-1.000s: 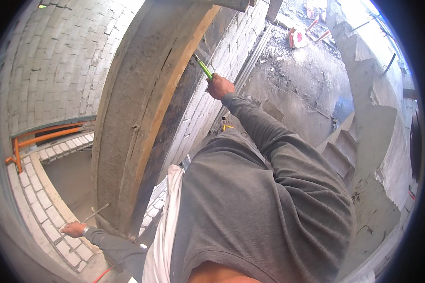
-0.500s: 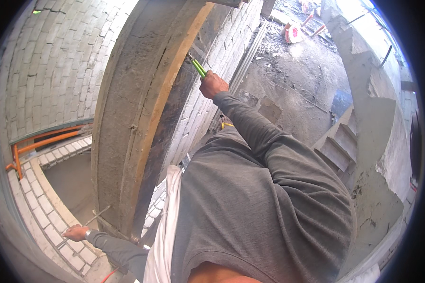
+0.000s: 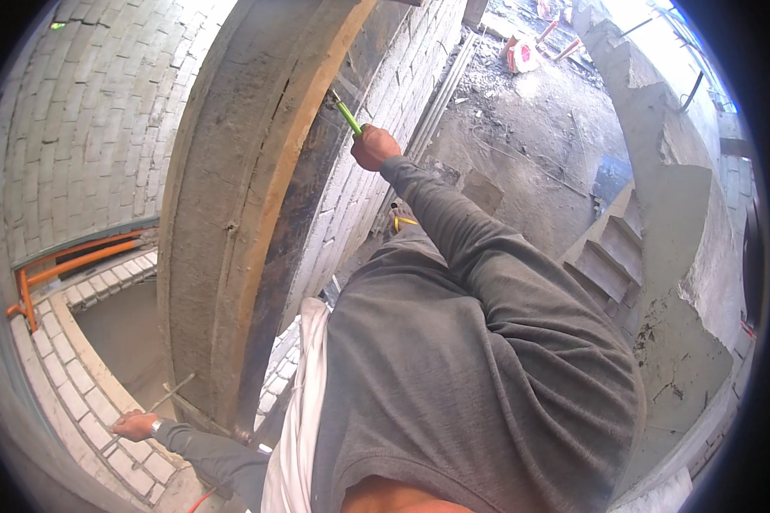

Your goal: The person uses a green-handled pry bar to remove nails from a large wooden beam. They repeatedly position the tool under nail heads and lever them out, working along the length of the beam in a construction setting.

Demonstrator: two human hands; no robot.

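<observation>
The right hand (image 3: 376, 148) clasps a slim green-handled tool (image 3: 347, 117) near a long brown wooden board (image 3: 287, 171); what's done or left doesn't show. The left hand (image 3: 134, 425) curls by a thin grey rod (image 3: 173, 391) (grip unclear).

Right arm (image 3: 462, 218) stretched forward, right hand (image 3: 375, 148) clenched, left arm (image 3: 207, 451) extended sideways, left hand (image 3: 135, 426) lower

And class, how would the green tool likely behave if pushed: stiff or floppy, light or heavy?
Likely stiff: the green tool runs straight out from the right hand. Probably light too, being slim and held in one hand. Pushed sideways, it might pivot, since its far end juts past the grip.
</observation>
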